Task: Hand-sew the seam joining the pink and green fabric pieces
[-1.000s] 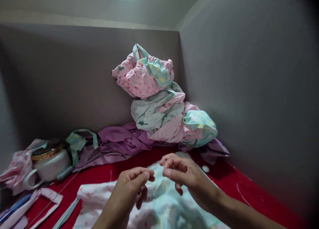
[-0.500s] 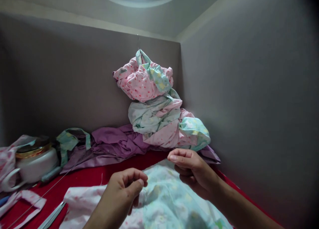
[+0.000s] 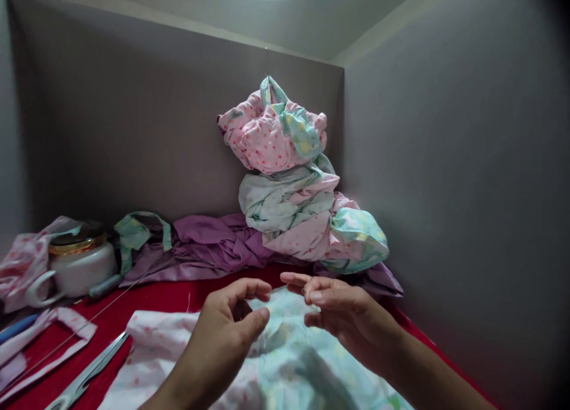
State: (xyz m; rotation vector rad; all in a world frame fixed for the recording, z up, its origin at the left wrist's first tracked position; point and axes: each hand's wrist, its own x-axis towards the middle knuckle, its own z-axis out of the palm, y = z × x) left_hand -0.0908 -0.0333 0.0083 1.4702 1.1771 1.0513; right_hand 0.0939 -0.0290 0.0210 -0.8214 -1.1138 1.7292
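Observation:
My left hand is over the fabric, thumb and forefinger apart with a gap between them; nothing shows in it. Close on its right, my right hand has thumb and forefinger pressed together while another finger stretches out leftward. Anything in that pinch is too small to make out. Below both hands lies a piece of cloth, part pale green print and part white with pink spots, the two meeting along a line under my left hand.
Scissors lie left of the cloth on the red surface. Farther left are a pink-spotted strip, a lidded white mug and a blue item. Bundled printed fabric and purple cloth line the back wall.
My hands have drawn closer together, the right one moving down and left. My left thumb and forefinger have parted. The view has shifted left, bringing more of the scissors into sight.

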